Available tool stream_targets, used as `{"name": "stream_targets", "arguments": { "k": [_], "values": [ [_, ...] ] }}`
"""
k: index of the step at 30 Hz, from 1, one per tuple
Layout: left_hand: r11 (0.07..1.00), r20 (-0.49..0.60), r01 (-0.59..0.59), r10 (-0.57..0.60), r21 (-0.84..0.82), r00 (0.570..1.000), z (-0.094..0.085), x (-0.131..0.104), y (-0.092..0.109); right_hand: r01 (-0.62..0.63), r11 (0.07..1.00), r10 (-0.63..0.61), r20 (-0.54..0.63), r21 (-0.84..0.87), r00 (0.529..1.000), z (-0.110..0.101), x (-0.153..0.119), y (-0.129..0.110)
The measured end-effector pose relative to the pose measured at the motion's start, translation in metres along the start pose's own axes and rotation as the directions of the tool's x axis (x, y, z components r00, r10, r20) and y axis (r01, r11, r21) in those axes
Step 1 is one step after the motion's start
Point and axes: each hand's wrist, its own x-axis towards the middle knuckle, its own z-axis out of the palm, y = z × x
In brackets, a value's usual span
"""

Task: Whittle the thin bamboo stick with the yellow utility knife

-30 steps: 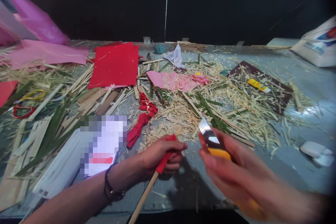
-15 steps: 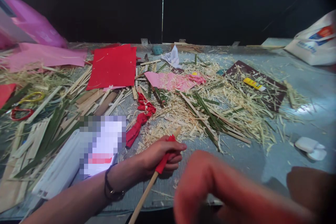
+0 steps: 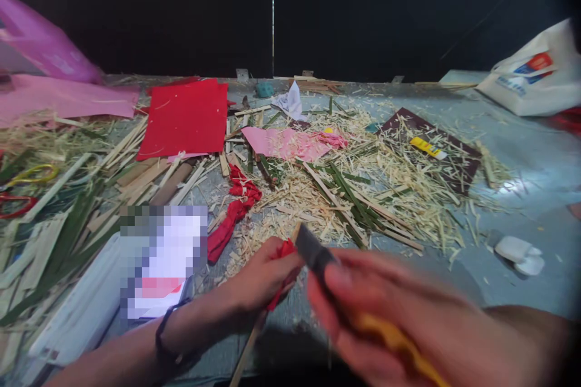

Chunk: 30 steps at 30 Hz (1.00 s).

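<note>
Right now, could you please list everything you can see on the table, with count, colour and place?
bamboo stick: one, tan, red-wrapped, near edge
utility knife: one, yellow handle, blade at the stick's tip
red sheet: one, far left-centre
pink paper: one, centre
red cloth strip: one, centre-left
shavings: many, pale, centre-right
white bag: one, far right
table: one, grey
left hand: grips the stick
right hand: blurred, holds the knife

free: bare table (image 3: 521, 151) right | blocked: shavings pile (image 3: 363, 193) centre, bamboo strips (image 3: 68, 224) left
</note>
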Motion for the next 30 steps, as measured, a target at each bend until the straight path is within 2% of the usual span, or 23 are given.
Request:
{"name": "stream_targets", "arguments": {
  "k": [2,3,5,10,14,16,18,20,23,26,27,28,29,30],
  "values": [
    [0.988,-0.131,-0.041,0.060,0.147,0.990,0.000,-0.002,0.006,-0.062,0.983,0.060,0.020,0.172,0.998,-0.018,0.009,0.002],
    [0.968,-0.191,-0.054,0.103,0.245,0.976,0.000,-0.003,0.008,-0.054,0.979,0.054,0.007,0.197,0.999,-0.027,0.013,0.005],
    [0.897,-0.243,-0.056,0.179,0.439,0.953,-0.001,-0.004,0.011,-0.110,0.979,0.106,0.032,0.172,0.994,-0.041,0.019,0.014],
    [0.605,-0.237,0.019,0.283,0.796,0.929,-0.004,-0.004,0.009,-0.276,0.957,0.255,0.184,0.095,0.949,-0.049,0.027,0.027],
    [0.446,-0.249,0.096,0.298,0.890,0.922,-0.002,-0.008,0.012,-0.342,0.932,0.304,0.250,0.124,0.919,-0.049,0.034,0.027],
    [0.305,-0.235,0.148,0.271,0.941,0.933,0.000,-0.010,0.017,-0.358,0.920,0.315,0.241,0.162,0.918,-0.048,0.037,0.027],
    [0.178,-0.233,0.195,0.224,0.965,0.946,0.003,-0.011,0.022,-0.356,0.916,0.322,0.188,0.186,0.928,-0.045,0.037,0.030],
    [0.114,-0.239,0.220,0.194,0.969,0.951,0.004,-0.010,0.025,-0.341,0.922,0.323,0.121,0.182,0.939,-0.037,0.038,0.036],
    [0.098,-0.231,0.216,0.189,0.971,0.954,0.005,-0.008,0.025,-0.331,0.934,0.326,0.057,0.134,0.944,-0.033,0.039,0.041],
    [0.090,-0.230,0.217,0.182,0.972,0.956,0.005,-0.010,0.022,-0.201,0.973,0.217,-0.151,0.117,0.964,-0.058,0.036,0.026],
    [0.092,-0.230,0.217,0.174,0.972,0.957,0.006,-0.011,0.022,-0.024,0.992,0.068,-0.377,0.121,0.924,-0.074,0.033,0.016],
    [0.098,-0.230,0.216,0.169,0.971,0.958,0.006,-0.013,0.022,0.116,0.984,-0.028,-0.521,0.138,0.853,-0.091,0.028,0.004],
    [0.114,-0.224,0.207,0.170,0.972,0.960,0.006,-0.014,0.023,0.239,0.957,-0.095,-0.602,0.163,0.793,-0.107,0.022,-0.007],
    [0.143,-0.213,0.189,0.179,0.972,0.961,0.006,-0.015,0.024,0.332,0.924,-0.143,-0.637,0.188,0.758,-0.122,0.015,-0.016]
  ]
}}
